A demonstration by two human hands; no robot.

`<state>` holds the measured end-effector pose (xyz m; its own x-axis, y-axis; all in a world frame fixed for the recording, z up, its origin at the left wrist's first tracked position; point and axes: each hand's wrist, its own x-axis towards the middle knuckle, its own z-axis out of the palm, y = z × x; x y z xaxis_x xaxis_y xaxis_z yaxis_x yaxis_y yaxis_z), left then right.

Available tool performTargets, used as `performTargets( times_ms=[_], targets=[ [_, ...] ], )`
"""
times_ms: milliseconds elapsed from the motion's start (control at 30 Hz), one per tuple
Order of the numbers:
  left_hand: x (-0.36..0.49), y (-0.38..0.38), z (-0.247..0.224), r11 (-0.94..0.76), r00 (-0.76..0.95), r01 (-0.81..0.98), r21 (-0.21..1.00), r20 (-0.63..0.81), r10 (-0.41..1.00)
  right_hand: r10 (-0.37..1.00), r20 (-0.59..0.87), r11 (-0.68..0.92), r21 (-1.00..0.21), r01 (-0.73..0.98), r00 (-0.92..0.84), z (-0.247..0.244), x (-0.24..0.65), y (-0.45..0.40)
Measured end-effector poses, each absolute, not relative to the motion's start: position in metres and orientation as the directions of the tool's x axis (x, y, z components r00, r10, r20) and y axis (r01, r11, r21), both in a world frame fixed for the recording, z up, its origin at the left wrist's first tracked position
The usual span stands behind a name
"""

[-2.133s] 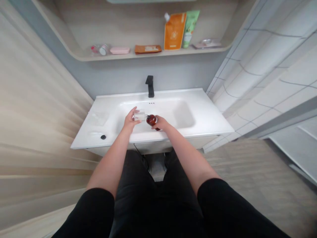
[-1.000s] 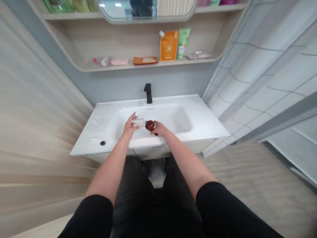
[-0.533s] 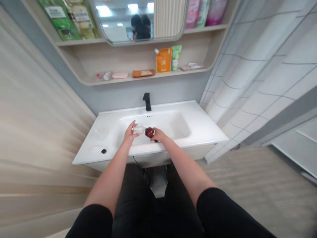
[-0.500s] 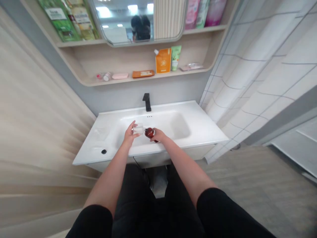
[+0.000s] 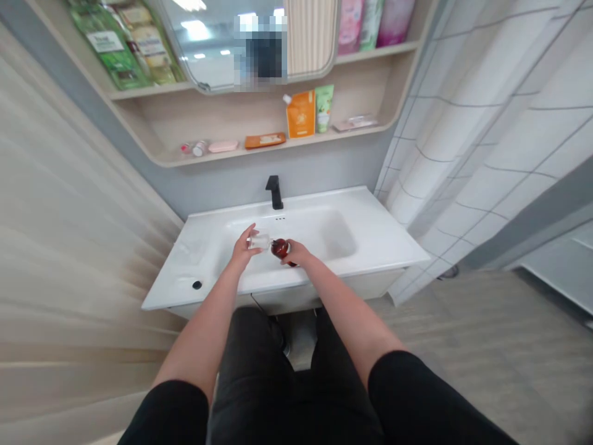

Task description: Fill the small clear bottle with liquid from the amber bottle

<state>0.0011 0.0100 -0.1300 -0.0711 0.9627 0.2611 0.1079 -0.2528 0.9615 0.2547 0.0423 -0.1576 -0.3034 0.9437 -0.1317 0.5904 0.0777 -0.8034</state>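
Over the white sink basin (image 5: pixel 319 238), my left hand (image 5: pixel 243 247) is closed around a small clear container (image 5: pixel 260 241), which lies on its side. My right hand (image 5: pixel 296 252) grips a reddish-brown bottle (image 5: pixel 280 248), tilted to the left. The bottle's dark neck is at the mouth of the clear container; whether they touch is too small to tell. Any liquid passing between them cannot be made out. A black faucet (image 5: pixel 275 192) stands behind the basin, beyond both hands.
A round black cap (image 5: pixel 197 285) lies on the counter's left front. Above, a wall shelf (image 5: pixel 222 157) holds an orange pouch (image 5: pixel 301 115), a green tube (image 5: pixel 323 110) and a pink soap case (image 5: pixel 223 146). A beige curtain (image 5: pixel 69 216) hangs at left.
The camera view has shifted slightly. Both hands keep their hold, with the container and bottle in nearly the same positions.
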Motion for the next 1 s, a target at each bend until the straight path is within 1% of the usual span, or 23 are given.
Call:
performTargets(
  times_ms=[233, 633, 1000],
  targets=[
    [-0.001, 0.012, -0.115, -0.229, -0.048, 0.174, 0.958, 0.241, 0.969, 0.944, -0.116, 0.083, -0.823, 0.562, -0.310, -0.161, 0.254, 0.044],
    [-0.003, 0.022, -0.080, -0.224, 0.050, 0.288, 0.931, 0.219, 0.974, 0.959, -0.023, 0.133, -0.842, 0.523, -0.282, -0.163, 0.253, 0.043],
    [-0.002, 0.025, -0.064, -0.226, 0.096, 0.345, 0.911, 0.205, 0.974, 0.958, -0.022, 0.138, -0.839, 0.527, -0.286, -0.159, 0.254, 0.041]
  ],
)
